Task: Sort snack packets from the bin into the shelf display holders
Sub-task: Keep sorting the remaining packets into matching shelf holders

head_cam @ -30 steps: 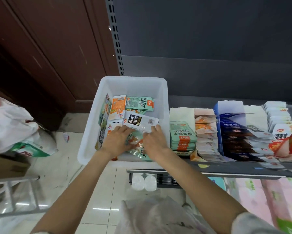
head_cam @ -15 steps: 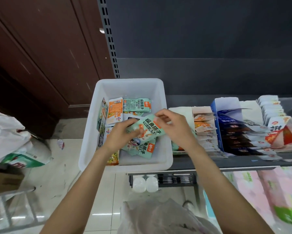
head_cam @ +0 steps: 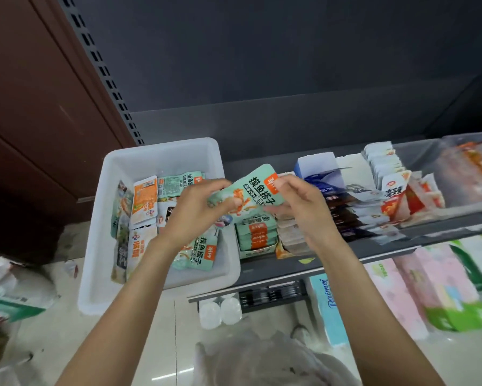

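You've got a mint-green packet [head_cam: 251,195] pinched in both your left hand [head_cam: 198,210] and right hand [head_cam: 298,207], above the bin's [head_cam: 161,151] right rim. Its matching holder [head_cam: 257,236] at the shelf's [head_cam: 303,267] front edge is already well stocked. Plenty of packets remain in the bin, so you're mid-task.

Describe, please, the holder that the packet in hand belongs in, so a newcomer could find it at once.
Start at the white bin on the left end of the grey shelf. The holder stands right beside the bin, first in the row, below the mint packet gripped by both hands. Only it holds mint-green packets with orange labels; its right neighbour holds pale ones.
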The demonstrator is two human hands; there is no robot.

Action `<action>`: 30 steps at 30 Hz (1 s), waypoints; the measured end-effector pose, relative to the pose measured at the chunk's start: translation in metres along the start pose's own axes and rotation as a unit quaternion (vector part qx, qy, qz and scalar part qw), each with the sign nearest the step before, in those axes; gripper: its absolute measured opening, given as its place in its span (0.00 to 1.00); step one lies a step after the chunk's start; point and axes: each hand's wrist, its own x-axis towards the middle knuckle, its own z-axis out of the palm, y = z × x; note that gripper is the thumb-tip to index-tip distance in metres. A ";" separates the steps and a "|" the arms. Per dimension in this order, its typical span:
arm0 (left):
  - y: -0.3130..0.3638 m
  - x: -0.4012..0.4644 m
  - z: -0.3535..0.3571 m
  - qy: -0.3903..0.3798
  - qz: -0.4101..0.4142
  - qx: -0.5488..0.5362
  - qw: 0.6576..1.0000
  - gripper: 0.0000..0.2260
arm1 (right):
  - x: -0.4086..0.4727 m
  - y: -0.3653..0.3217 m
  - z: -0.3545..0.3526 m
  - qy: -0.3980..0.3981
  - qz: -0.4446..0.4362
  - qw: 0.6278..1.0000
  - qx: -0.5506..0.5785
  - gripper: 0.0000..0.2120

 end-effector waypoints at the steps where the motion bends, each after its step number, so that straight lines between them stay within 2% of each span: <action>1: 0.000 0.006 0.007 0.035 0.039 0.043 0.998 0.11 | -0.001 -0.003 -0.005 0.021 -0.060 0.998 -0.030 0.08; 2: 0.000 0.013 0.014 0.063 0.077 0.080 0.992 0.13 | 0.001 -0.003 -0.012 0.047 -0.123 0.988 -0.085 0.08; 4: -0.001 0.023 0.027 0.094 0.118 0.132 0.980 0.14 | 0.007 -0.002 -0.024 0.085 -0.232 0.944 -0.218 0.09; 8: -0.020 0.029 0.045 0.114 0.112 0.231 0.960 0.11 | 0.018 0.013 -0.032 0.069 -0.308 0.885 -0.342 0.11; 12: -0.037 0.015 0.050 0.059 0.089 0.311 0.944 0.05 | 0.027 0.037 -0.027 -0.018 -0.309 0.851 -0.425 0.09; 15: -0.050 0.002 0.044 0.027 0.071 0.284 0.956 0.10 | 0.030 0.053 -0.017 -0.096 -0.287 0.798 -0.521 0.10; 17: -0.059 -0.008 0.039 0.003 0.076 0.266 0.961 0.11 | 0.030 0.061 -0.011 -0.120 -0.279 0.755 -0.581 0.11; 19: -0.065 -0.019 0.034 -0.003 0.083 0.259 0.962 0.13 | 0.028 0.062 -0.008 -0.143 -0.271 0.728 -0.613 0.11; 21: -0.068 -0.033 0.026 0.037 0.075 0.259 0.962 0.13 | 0.025 0.057 -0.005 -0.144 -0.268 0.730 -0.612 0.12; 24: -0.081 -0.056 0.010 0.109 0.033 0.279 0.953 0.14 | 0.017 0.046 0.019 -0.126 -0.301 0.775 -0.541 0.11; 26: -0.095 -0.071 -0.004 0.121 -0.018 0.302 0.945 0.13 | 0.016 0.046 0.048 -0.145 -0.320 0.781 -0.517 0.10; 28: -0.112 -0.080 -0.016 0.125 -0.066 0.329 0.934 0.10 | 0.020 0.057 0.083 -0.199 -0.298 0.749 -0.557 0.11; 30: -0.123 -0.081 -0.024 0.096 -0.103 0.345 0.928 0.13 | 0.030 0.073 0.113 -0.242 -0.256 0.684 -0.639 0.11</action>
